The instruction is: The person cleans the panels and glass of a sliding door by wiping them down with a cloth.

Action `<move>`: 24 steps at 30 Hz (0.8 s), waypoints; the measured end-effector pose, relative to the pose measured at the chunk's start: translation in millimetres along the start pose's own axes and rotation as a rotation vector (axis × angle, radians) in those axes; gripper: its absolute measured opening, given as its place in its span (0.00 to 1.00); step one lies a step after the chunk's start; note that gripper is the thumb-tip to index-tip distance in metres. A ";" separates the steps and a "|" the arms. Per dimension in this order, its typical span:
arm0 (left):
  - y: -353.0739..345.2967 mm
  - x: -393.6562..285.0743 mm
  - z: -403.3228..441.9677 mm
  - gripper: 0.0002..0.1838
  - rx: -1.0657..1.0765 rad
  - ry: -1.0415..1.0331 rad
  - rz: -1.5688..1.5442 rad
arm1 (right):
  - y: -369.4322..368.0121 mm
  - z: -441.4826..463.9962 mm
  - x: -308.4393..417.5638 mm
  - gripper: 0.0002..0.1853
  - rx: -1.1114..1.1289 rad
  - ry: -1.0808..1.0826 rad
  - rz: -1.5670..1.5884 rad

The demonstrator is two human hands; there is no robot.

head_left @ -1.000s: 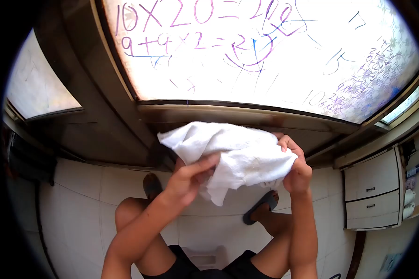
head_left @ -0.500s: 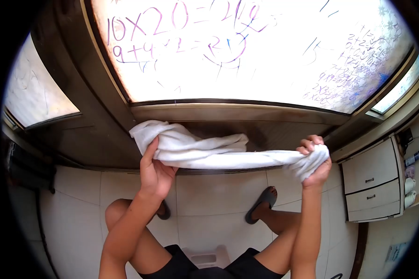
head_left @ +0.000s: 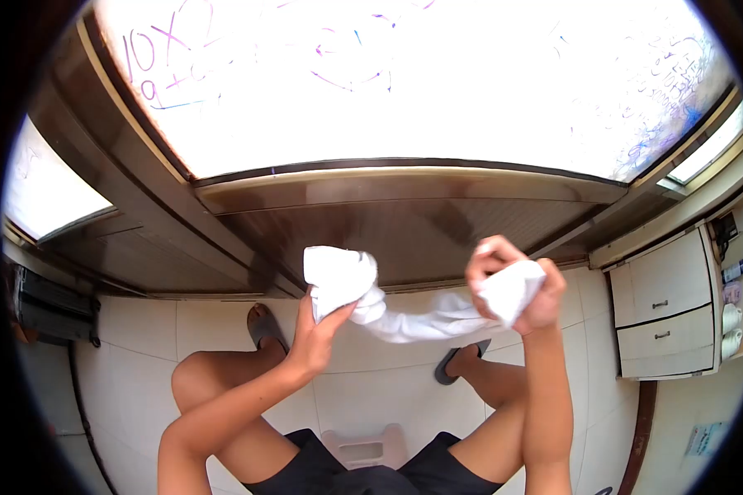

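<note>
Your L hand (head_left: 312, 341) grips one end of the white cloth (head_left: 421, 327), R hand (head_left: 543, 312) t'other; twisted middle sags b/w.

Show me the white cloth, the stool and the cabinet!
White cloth (head_left: 418, 327), head view: its stretched middle.
Stool (head_left: 395, 449), head view: beside its slot.
Cabinet (head_left: 660, 283), head view: its upper front.

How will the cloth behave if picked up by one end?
Likely floppy: the cloth curves slackly between its bunched ends. Probably not fragile: no tear shows despite the bunching. Unlikely to roll: its outline is loose and uneven.
</note>
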State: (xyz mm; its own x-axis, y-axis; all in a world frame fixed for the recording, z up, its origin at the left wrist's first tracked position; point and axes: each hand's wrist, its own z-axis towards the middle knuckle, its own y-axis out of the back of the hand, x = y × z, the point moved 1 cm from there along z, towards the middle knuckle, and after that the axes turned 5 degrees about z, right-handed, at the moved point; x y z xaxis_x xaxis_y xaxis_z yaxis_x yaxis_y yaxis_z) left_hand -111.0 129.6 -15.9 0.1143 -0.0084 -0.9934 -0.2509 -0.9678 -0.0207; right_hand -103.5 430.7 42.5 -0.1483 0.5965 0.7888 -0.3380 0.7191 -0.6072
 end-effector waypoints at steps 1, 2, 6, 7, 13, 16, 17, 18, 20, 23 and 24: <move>-0.6 -7.5 0.3 0.20 0.045 -0.061 0.037 | -6.4 6.0 -6.0 0.28 -0.058 -0.047 -0.170; -0.8 -12.8 1.1 0.19 0.094 -0.057 0.007 | -6.3 10.2 -18.2 0.24 -0.117 -0.041 -0.566; 12.0 -31.9 14.9 0.18 0.238 -0.124 0.083 | -31.3 12.4 -53.7 0.24 -0.035 -0.408 -1.240; 10.9 -34.2 17.8 0.18 0.210 -0.073 0.028 | -33.9 11.2 -66.4 0.25 0.034 -0.456 -1.255; -5.5 -36.5 21.9 0.21 0.226 0.090 -0.114 | -57.4 12.1 -94.6 0.34 0.252 -0.475 -1.035; 0.5 -37.2 18.3 0.33 0.486 0.035 -0.095 | -52.8 6.8 -107.2 0.32 0.265 -0.520 -0.798; 1.8 -38.6 16.2 0.37 0.556 -0.033 -0.098 | -50.1 5.8 -112.8 0.32 0.272 -0.495 -0.723; 6.6 -37.2 17.9 0.43 0.634 -0.066 -0.037 | -47.2 5.1 -114.1 0.32 0.272 -0.445 -0.721; 10.7 -52.8 19.1 0.43 0.668 -0.031 -0.163 | -51.1 5.3 -112.0 0.32 0.177 -0.412 -0.462; 13.6 -70.5 18.2 0.38 0.616 -0.011 -0.221 | -77.3 12.5 -101.9 0.32 -0.138 -0.390 -0.355; 14.9 -70.3 18.4 0.35 0.614 0.008 -0.222 | -79.2 15.1 -104.6 0.30 -0.154 -0.282 -0.463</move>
State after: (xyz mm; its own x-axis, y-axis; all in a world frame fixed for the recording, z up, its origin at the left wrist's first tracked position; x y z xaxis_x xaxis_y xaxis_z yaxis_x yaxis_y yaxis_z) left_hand -140.4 120.4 51.5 0.2334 0.1714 -0.9572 -0.7239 -0.6266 -0.2887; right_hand -75.3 306.0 9.5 -0.2669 0.1034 0.9582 -0.2905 0.9393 -0.1823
